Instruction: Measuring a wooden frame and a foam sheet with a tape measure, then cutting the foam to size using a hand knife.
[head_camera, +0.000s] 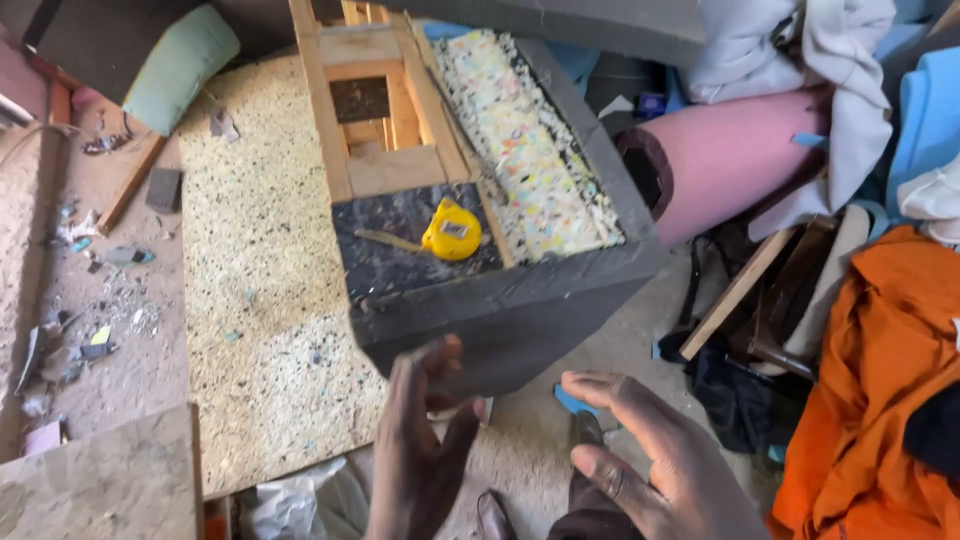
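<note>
Left hand (420, 440) is raised at the bottom of the view, fingers spread and slightly curled, empty, palm turned inward. Right hand (650, 455) sits just beside it, fingers loosely spread and drooping, also empty. Neither hand touches anything; both hover just short of the near face of the grey foam-wrapped frame (500, 320).

Below the hands: dark shoes (495, 515) on the dusty floor (120, 370), and a crumpled plastic bag (300, 505) to the left of the left hand.

Directly beyond the fingertips: the frame's near end, covered in grey foam, corner pointing toward the hands. On top of it, just past the edge, a yellow tape measure (452, 230) rests on a dark panel, a short length of blade pulled out to its left. Right of the tape, a strip of multicoloured chip foam (525, 150) runs away along the frame. Farther on, the bare wooden frame slats (380, 110) are exposed.

Judgement: for a sound grip on the near end, both palms should land flat on opposite foam faces, low on the corner, keeping the frame level so the loose tape measure does not slide off.

Left, beyond the left hand: a speckled foam sheet (260, 250) on the floor. Far right of the right hand: orange cloth (880, 380), pink roll (740, 150).
</note>
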